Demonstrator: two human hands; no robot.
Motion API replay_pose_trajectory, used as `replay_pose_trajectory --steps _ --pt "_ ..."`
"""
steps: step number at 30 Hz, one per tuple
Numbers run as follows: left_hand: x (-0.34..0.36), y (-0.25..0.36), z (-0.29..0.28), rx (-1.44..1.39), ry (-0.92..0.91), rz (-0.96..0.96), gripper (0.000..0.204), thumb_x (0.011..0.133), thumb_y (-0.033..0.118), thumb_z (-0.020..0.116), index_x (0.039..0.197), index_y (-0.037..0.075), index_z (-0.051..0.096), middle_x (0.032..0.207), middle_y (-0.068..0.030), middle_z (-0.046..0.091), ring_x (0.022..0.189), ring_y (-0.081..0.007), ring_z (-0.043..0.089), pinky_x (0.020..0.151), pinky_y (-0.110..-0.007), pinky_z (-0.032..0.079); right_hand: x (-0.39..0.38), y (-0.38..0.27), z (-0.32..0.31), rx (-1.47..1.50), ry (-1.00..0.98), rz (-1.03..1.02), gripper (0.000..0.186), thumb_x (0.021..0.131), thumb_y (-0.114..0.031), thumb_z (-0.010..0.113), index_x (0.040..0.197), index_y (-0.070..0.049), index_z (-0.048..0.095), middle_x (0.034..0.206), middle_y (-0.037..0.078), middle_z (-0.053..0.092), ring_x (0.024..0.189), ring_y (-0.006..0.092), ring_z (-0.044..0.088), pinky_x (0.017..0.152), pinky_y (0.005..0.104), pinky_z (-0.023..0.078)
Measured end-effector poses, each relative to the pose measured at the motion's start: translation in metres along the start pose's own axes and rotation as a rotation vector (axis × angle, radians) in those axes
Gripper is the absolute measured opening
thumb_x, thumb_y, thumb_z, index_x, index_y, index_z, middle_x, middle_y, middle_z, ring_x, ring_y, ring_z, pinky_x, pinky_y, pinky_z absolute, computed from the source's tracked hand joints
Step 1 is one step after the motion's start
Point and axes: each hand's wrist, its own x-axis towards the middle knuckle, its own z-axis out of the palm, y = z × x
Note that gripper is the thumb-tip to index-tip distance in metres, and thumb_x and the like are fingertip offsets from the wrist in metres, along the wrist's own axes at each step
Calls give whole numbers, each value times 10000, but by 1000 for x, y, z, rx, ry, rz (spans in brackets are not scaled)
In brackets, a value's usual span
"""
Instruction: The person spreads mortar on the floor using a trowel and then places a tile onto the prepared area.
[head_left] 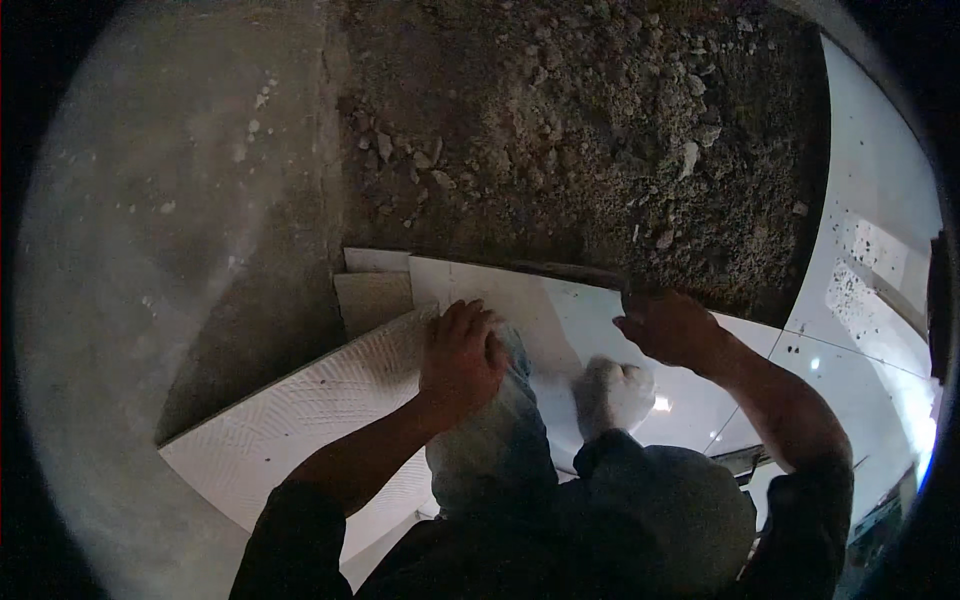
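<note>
My left hand (pixel 462 360) lies over my left knee, fingers bent down and holding nothing I can see. Beside it is a large pale tile (pixel 290 430) with its ridged face up. At the far edge of a glossy white tile (pixel 500 290), my right hand (pixel 672 328) is closed. Its fingers curl around something dark that merges with the soil, so I cannot make out what it is. A thin dark strip (pixel 570 271) runs along that tile edge, left of my right hand; whether it joins what I hold is unclear.
Rough dark soil with loose stones (pixel 600 130) lies beyond the tile edge. Bare grey concrete (pixel 180 200) spreads on the left. Smaller tile pieces (pixel 375 297) sit at the tile's left end. Laid white tiles (pixel 870 290) extend right. My pale foot (pixel 612 395) rests on the tile.
</note>
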Motion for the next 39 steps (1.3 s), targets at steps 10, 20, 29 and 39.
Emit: replay_pose_trajectory --steps 10,20,29,39 --pt "-10 -15 4 -130 126 24 365 859 212 519 1154 -3 524 1187 -209 515 1143 -367 480 966 -545 346 6 18 55 -86 411 96 256 951 -240 457 996 -62 637 905 166 634 837 352 645 743 463 533" --pt "-19 -22 6 -125 129 29 373 862 221 520 1167 7 527 1223 -208 503 1153 -359 484 975 -527 363 8 -30 5 -160 220 126 369 965 -361 444 1173 -86 577 1070 196 610 945 385 609 816 466 516" --pt "-13 -21 1 -179 116 22 369 842 208 534 1152 9 531 1169 -199 519 1120 -362 492 963 -520 370 111 -29 -9 82 237 292 352 955 -334 451 1167 -82 576 991 218 617 851 362 643 716 483 538" --pt "-19 -25 3 -210 133 37 383 856 216 545 1171 -2 533 1200 -213 527 1125 -377 508 976 -483 393 133 -61 -47 102 168 107 381 948 -338 450 1103 -24 600 934 248 639 866 412 633 788 510 507"
